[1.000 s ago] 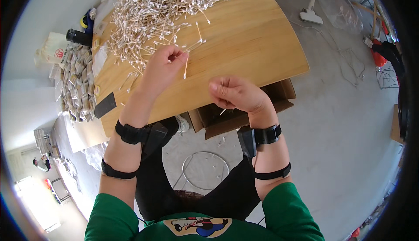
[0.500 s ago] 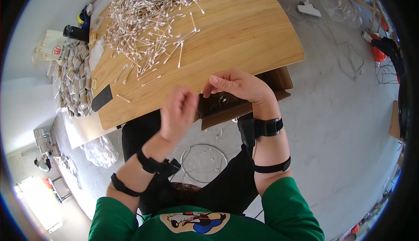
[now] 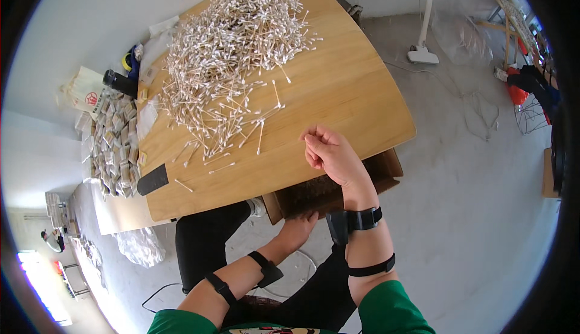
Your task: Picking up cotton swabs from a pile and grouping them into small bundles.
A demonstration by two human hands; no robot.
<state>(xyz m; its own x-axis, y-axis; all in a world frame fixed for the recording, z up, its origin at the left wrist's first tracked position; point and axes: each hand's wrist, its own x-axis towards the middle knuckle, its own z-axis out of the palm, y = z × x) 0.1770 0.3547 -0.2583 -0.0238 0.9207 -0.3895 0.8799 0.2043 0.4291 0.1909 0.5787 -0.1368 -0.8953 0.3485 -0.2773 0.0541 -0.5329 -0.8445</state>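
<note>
A large heap of cotton swabs, white-tipped with pale sticks, lies on the wooden table. My right hand hovers over the table's near edge, right of the loose swabs. Its fingers are curled in toward the thumb; whatever may be inside them is hidden. Lower down, my left hand is at the near rim of an open cardboard box under the table edge. The fingers seem closed over that rim, though partly hidden. Inside the box it is dark, and its contents are hard to make out.
Many small packs are piled left of the table, by a black cylinder. A dark flat piece lies at the table's left edge. Clear plastic is on the floor. A white floor tool stands at the back right.
My hands were close together above the box. The left has gone down to the box's near rim; the right has moved over the tabletop. The view has shifted, showing more of the heap.
</note>
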